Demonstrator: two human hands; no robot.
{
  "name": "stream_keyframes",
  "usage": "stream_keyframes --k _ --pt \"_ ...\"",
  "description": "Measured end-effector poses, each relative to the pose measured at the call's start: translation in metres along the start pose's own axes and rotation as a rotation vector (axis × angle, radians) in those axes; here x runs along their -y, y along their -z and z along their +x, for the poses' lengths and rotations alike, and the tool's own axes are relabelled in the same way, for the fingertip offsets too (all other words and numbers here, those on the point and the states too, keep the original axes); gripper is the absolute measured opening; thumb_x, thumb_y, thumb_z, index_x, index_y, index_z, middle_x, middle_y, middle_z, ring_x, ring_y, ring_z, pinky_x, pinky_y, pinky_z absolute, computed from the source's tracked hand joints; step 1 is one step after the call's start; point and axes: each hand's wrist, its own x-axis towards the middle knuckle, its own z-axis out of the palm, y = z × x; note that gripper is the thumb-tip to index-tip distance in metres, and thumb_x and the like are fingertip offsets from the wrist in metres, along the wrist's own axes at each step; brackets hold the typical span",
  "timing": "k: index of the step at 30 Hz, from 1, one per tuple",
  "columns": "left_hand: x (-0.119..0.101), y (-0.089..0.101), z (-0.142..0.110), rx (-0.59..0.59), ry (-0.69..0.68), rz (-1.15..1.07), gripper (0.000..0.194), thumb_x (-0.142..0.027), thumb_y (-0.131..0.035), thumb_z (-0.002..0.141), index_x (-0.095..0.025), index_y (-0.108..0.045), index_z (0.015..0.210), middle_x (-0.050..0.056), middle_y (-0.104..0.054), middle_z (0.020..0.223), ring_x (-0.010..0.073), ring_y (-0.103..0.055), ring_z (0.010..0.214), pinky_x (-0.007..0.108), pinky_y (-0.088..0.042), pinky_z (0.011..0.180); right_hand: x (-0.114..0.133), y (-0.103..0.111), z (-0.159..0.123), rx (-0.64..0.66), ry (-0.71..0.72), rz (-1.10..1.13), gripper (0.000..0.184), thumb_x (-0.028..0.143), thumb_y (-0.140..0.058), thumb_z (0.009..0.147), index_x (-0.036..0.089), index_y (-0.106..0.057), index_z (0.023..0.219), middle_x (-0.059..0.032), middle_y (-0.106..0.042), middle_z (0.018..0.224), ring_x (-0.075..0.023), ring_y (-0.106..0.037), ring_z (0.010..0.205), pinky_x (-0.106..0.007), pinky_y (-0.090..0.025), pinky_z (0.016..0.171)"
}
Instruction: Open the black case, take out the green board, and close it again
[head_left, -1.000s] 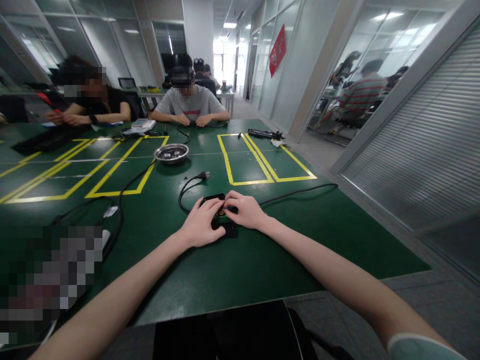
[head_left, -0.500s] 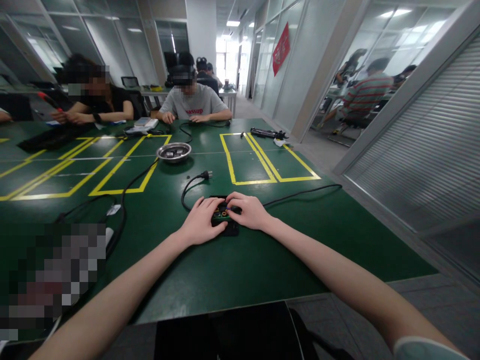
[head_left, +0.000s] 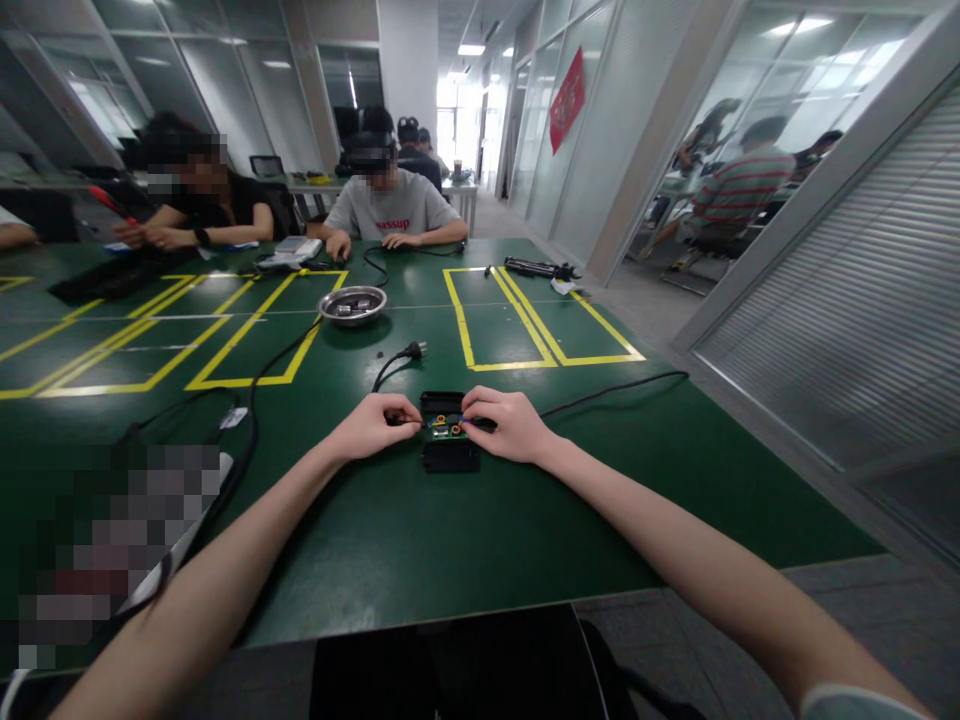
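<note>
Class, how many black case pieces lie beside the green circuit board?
2: a far piece beyond the board and a near piece this side of it. More may be hidden.

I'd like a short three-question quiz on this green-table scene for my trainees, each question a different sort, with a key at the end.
1. Multiple choice: what lies between the person's bare left hand and bare right hand?
A) a clear glass bottle
B) a small green circuit board
C) a folded yellow cloth

2. True or false: the round, shiny metal bowl stands farther from the person than the circuit board does.

3. Fill in the blank: ____ small orange rings can be seen on the board.

Key: 1. B; 2. True; 3. Two
</note>
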Motion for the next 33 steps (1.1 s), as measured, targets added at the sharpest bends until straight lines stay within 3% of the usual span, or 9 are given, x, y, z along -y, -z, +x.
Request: stream_keyframes --k 6,12,21,26,30,33 --pt "-0.007 0.011 0.001 0.166 0.124 -0.234 0.028 -0.041 -0.078 0.074 -0.014 -0.077 0.083 0.001 -0.068 0.071 0.0142 -0.056 0.067 0.026 -0.042 0.065 0.001 0.001 -0.001 -0.025 0.056 0.178 0.013 0.021 -0.065 0.092 0.020 -0.071 0.081 -0.0060 -0.075 0.091 -0.0163 -0.072 0.080 -0.026 -0.055 0.070" --pt "-0.014 0.013 -0.001 0.321 0.172 -0.280 0.034 -0.045 -0.082 0.073 -0.013 -0.077 0.085 -0.003 -0.061 0.063 0.0106 -0.049 0.059 0.023 -0.035 0.058 0.006 0.005 -0.003 -0.027 0.144 0.242 0.013 0.019 -0.065 0.090 0.019 -0.069 0.077 -0.0054 -0.073 0.085 -0.0147 -0.070 0.073 -0.024 -0.054 0.065" --pt "-0.019 0.014 -0.002 0.375 0.196 -0.217 0.029 -0.040 -0.080 0.071 -0.014 -0.076 0.083 -0.003 -0.061 0.061 0.0112 -0.050 0.059 0.023 -0.037 0.059 0.016 0.009 -0.006 0.190 0.139 0.074 0.018 0.022 -0.059 0.094 0.019 -0.069 0.079 -0.0047 -0.074 0.088 -0.0139 -0.068 0.070 -0.024 -0.047 0.058" --pt "-0.025 0.010 -0.002 0.356 0.210 -0.187 0.026 -0.039 -0.079 0.071 -0.014 -0.074 0.079 -0.005 -0.056 0.058 0.0100 -0.046 0.056 0.022 -0.033 0.056 0.010 0.014 -0.003 0.244 0.117 0.021 0.016 0.028 -0.062 0.094 0.019 -0.071 0.083 -0.0042 -0.074 0.087 -0.0141 -0.067 0.070 -0.025 -0.042 0.060" --pt "-0.028 0.009 -0.003 0.343 0.214 -0.151 0.025 -0.039 -0.077 0.071 -0.015 -0.073 0.077 -0.004 -0.057 0.059 0.0103 -0.047 0.056 0.022 -0.033 0.055 0.001 0.024 -0.002 0.293 0.045 0.091 0.021 0.035 -0.067 0.092 0.017 -0.070 0.081 -0.0036 -0.071 0.082 -0.0143 -0.065 0.069 -0.024 -0.041 0.062" --pt "-0.029 0.009 -0.005 0.338 0.219 -0.133 0.026 -0.040 -0.077 0.071 -0.015 -0.071 0.075 -0.003 -0.060 0.061 0.0112 -0.050 0.058 0.022 -0.036 0.056 -0.008 0.031 -0.001 0.340 -0.055 0.099 0.024 0.031 -0.065 0.093 0.017 -0.066 0.074 -0.0015 -0.066 0.075 -0.0119 -0.057 0.063 -0.024 -0.038 0.062"
